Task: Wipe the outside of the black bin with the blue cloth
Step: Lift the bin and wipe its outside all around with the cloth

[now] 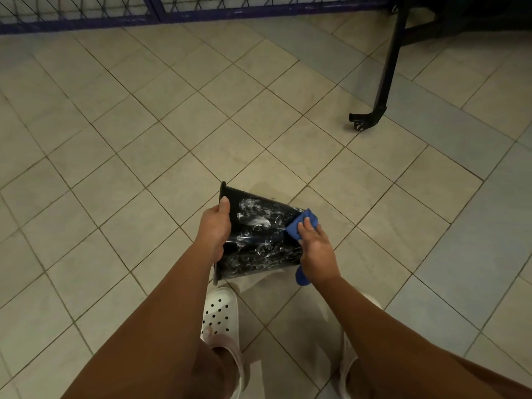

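Note:
The black bin (259,240) is held tipped on its side above the tiled floor, its open rim to the left and its base to the right. White soapy streaks cover its outer wall. My left hand (214,228) grips the rim, thumb on the outside. My right hand (315,251) presses the blue cloth (302,223) against the wall near the base. A fold of the cloth hangs out below my wrist.
Beige tiled floor (144,139) all around. A black table leg with a caster (365,119) stands at the upper right. A blue metal fence (172,12) runs along the far edge. My feet in white perforated clogs (220,315) are directly under the bin.

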A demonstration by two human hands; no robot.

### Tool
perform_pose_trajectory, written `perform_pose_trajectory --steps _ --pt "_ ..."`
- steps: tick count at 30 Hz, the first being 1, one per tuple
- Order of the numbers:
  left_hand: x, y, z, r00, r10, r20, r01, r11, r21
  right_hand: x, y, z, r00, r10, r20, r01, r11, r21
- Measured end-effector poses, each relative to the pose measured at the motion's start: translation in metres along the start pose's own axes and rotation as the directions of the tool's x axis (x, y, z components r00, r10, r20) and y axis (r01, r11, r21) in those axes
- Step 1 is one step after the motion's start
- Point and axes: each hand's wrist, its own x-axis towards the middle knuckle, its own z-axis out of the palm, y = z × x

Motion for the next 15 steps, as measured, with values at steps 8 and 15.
perform_pose_trajectory --steps 8,15 --pt "0.008 -0.008 0.012 1.000 0.015 -0.004 -0.015 1.000 -0.009 0.009 0.004 0.004 0.997 0.029 0.071 -0.033 0.998 0.051" --pt "0.016 -0.021 0.013 1.000 0.018 0.013 -0.018 1.000 0.018 -0.007 0.014 0.014 0.982 -0.135 0.135 0.139 0.990 -0.020"
